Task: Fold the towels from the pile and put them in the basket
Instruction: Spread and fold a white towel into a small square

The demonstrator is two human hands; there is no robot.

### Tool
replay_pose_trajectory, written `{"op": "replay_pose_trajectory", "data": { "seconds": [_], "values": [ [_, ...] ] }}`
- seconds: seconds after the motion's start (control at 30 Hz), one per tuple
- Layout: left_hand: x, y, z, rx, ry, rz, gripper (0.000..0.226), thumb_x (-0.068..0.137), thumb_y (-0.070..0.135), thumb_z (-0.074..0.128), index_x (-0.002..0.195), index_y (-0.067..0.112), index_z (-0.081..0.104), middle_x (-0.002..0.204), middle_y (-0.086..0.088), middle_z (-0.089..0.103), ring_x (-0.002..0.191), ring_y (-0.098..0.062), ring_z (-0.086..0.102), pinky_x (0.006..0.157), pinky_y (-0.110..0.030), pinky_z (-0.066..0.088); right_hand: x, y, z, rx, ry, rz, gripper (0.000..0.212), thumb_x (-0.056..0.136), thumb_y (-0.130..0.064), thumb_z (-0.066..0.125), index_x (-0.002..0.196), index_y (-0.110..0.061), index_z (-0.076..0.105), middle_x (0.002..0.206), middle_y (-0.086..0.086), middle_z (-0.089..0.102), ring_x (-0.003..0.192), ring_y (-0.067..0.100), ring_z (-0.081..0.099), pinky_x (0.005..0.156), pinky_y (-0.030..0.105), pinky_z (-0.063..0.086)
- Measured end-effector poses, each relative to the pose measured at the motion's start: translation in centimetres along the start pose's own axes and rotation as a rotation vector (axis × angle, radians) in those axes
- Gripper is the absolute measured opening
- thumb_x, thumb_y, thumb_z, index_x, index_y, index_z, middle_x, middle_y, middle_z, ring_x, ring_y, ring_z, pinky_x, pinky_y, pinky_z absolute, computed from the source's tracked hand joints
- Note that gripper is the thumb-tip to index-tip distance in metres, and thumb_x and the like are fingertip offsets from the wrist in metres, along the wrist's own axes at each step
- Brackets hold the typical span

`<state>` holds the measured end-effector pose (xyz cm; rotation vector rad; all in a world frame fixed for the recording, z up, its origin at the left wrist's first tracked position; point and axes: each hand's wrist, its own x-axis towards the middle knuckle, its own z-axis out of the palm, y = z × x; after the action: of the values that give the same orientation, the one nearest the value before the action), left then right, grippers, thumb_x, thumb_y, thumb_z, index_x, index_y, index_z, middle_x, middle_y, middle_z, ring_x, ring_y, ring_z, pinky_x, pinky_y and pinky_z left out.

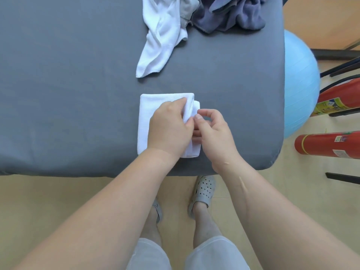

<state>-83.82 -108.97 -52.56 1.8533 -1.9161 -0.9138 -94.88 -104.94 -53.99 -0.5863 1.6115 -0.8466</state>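
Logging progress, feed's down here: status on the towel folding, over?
Both busy: left hand grips folded white towel, right hand pinches its right edge. Towel flat on grey table. Unfolded pile beyond, clear of it. Basket not in view.

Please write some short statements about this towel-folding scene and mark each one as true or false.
1. The left hand and the right hand both work at the right edge of the folded white towel on the gray table. True.
2. The dark towel lies folded next to the hands. False: the dark towel lies crumpled at the far side, apart from the hands.
3. An unfolded white towel lies farther back on the table. True.
4. The ball beside the table is red. False: the ball is light blue.
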Motion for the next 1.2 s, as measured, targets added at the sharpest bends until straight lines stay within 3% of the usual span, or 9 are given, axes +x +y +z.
{"op": "replay_pose_trajectory", "data": {
  "seconds": [0.1, 0.23, 0.37, 0.5, 0.7, 0.83, 0.97, 1.07, 1.2],
  "values": [
    [-0.5, -0.6, 0.8, 0.032, 0.01, 0.069, 0.039, 0.09, 0.019, 0.057, 0.127, 0.012, 0.066, 0.099, -0.007, 0.069, 0.095, -0.027, 0.062, 0.086, -0.035, 0.048, 0.5, 0.8, -0.2, -0.075, -0.004, 0.017, 0.015, 0.096, -0.038, 0.057, 0.109, -0.029, 0.053, 0.092, 0.001, 0.076, 0.093, 0.02, 0.073, 0.087, 0.05, 0.058],
    [-2.1, -2.2, -0.8, 0.077, 0.202, 0.212, 0.032, 0.086, 0.005, 0.053, 0.113, 0.006, 0.071, 0.095, -0.008, 0.069, 0.086, -0.026, 0.062, 0.076, -0.028, 0.046, 0.5, 0.9, 0.3, -0.183, 0.016, -0.03, 0.022, 0.091, -0.034, 0.07, 0.101, -0.028, 0.05, 0.091, -0.004, 0.071, 0.081, 0.01, 0.066, 0.07, 0.028, 0.05],
    [-2.4, -4.9, -2.7, 0.241, 0.268, 0.294, 0.036, 0.09, 0.015, 0.058, 0.124, 0.008, 0.066, 0.12, -0.012, 0.064, 0.106, -0.037, 0.058, 0.091, -0.042, 0.044, 0.4, 0.7, 0.6, -0.271, 0.03, -0.085, 0.023, 0.087, -0.024, 0.071, 0.089, -0.025, 0.047, 0.079, -0.01, 0.057, 0.068, 0.007, 0.052, 0.064, 0.022, 0.044],
    [-2.1, -5.7, -2.4, 0.467, -0.024, 0.275, 0.068, 0.095, 0.05, 0.045, 0.153, 0.015, 0.037, 0.162, -0.008, 0.028, 0.149, -0.034, 0.023, 0.118, -0.06, 0.017, 0.2, 0.4, -0.1, -0.212, 0.015, -0.086, 0.015, 0.089, -0.018, 0.062, 0.088, -0.023, 0.048, 0.076, -0.01, 0.052, 0.064, 0.007, 0.046, 0.058, 0.02, 0.039],
    [-1.7, -6.3, 0.4, 0.714, -0.247, 0.247, 0.091, 0.09, 0.077, 0.014, 0.16, 0.022, -0.007, 0.166, -0.001, -0.021, 0.151, -0.026, -0.023, 0.118, -0.062, -0.009, 0.5, 0.7, -1.5, -0.47, 0.028, -0.12, 0.014, 0.091, -0.023, 0.063, 0.09, -0.022, 0.05, 0.083, -0.01, 0.058, 0.069, 0.009, 0.054, 0.062, 0.025, 0.044],
    [-1.8, -7.1, 1.3, 0.748, -0.251, 0.214, 0.103, 0.082, 0.087, 0.015, 0.157, 0.023, -0.017, 0.163, -0.002, -0.03, 0.149, -0.028, -0.029, 0.117, -0.065, -0.012, 0.9, 1.3, -2.0, -0.89, 0.138, -0.532, 0.027, 0.086, -0.031, 0.07, 0.109, -0.021, 0.058, 0.114, -0.004, 0.057, 0.095, 0.019, 0.059, 0.077, 0.037, 0.051],
    [-1.6, -6.9, 1.9, 0.742, -0.251, 0.186, 0.112, 0.076, 0.092, 0.012, 0.156, 0.021, -0.022, 0.162, -0.004, -0.032, 0.148, -0.028, -0.03, 0.116, -0.066, -0.012, 2.8, 1.6, -2.7, -1.196, -0.013, -0.881, 0.048, 0.09, -0.034, 0.062, 0.136, -0.02, 0.059, 0.157, 0.008, 0.041, 0.143, 0.034, 0.038, 0.112, 0.049, 0.037],
    [-1.4, -6.7, 2.4, 0.733, -0.254, 0.153, 0.119, 0.072, 0.097, 0.014, 0.154, 0.02, -0.026, 0.16, -0.005, -0.035, 0.147, -0.028, -0.032, 0.116, -0.066, -0.013, 4.4, 1.2, -3.0, -1.474, -0.2, -0.875, 0.059, 0.099, -0.045, 0.041, 0.155, -0.025, 0.037, 0.167, 0.001, 0.02, 0.154, 0.032, 0.014, 0.123, 0.054, 0.015],
    [-1.2, -6.6, 2.2, 0.738, -0.274, 0.154, 0.12, 0.071, 0.095, 0.012, 0.154, 0.018, -0.024, 0.16, -0.006, -0.035, 0.147, -0.028, -0.033, 0.116, -0.066, -0.012, 5.6, 1.3, -3.5, -1.645, -0.294, -0.724, 0.067, 0.1, -0.058, 0.011, 0.161, -0.031, 0.002, 0.169, -0.003, -0.007, 0.155, 0.031, -0.011, 0.123, 0.057, -0.007]
  ]
}}
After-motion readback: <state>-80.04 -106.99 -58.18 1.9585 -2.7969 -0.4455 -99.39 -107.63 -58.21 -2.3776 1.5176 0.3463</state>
